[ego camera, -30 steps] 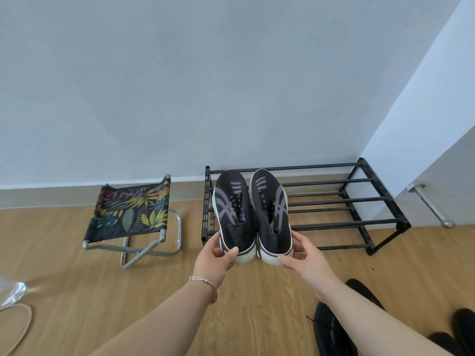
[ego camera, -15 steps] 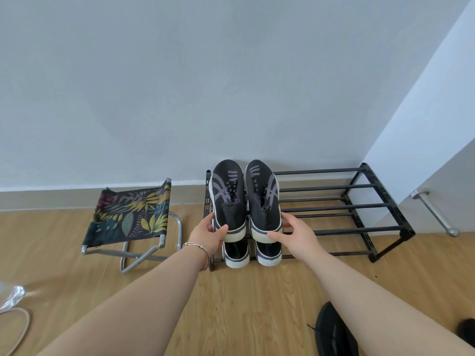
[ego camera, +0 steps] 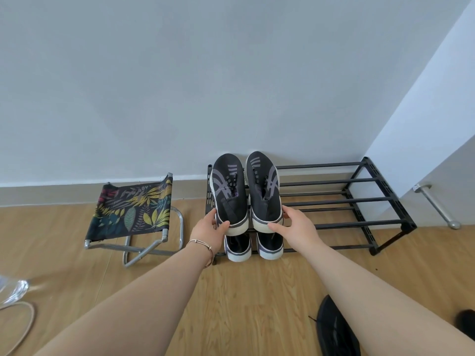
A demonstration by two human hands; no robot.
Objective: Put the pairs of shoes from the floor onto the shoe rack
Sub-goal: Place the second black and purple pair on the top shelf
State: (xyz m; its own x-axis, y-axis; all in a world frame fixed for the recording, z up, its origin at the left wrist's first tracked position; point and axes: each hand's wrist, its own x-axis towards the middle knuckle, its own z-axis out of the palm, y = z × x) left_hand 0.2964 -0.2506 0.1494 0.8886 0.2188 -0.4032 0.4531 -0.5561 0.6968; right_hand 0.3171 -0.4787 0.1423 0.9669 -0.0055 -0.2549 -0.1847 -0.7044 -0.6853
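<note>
A pair of black sneakers with grey stripes and white soles rests on the top tier at the left end of the black shoe rack (ego camera: 341,200), toes toward the wall. My left hand (ego camera: 209,231) grips the heel of the left sneaker (ego camera: 228,194). My right hand (ego camera: 298,224) grips the heel of the right sneaker (ego camera: 264,191). Below them, on the lower tier, a second similar pair (ego camera: 253,246) shows only its heels. One black shoe (ego camera: 331,330) lies on the floor at the bottom right, partly behind my right arm.
A folding stool (ego camera: 133,209) with a leaf-print seat stands left of the rack. Another dark shoe (ego camera: 466,321) peeks in at the right edge. A metal pipe (ego camera: 434,205) sits by the right wall. Clear plastic and a hoop (ego camera: 15,304) lie at the lower left.
Both hands carried the sneaker pair forward from in front of the rack and set it on the top tier. The view moved closer, so the lower pair came into sight.
</note>
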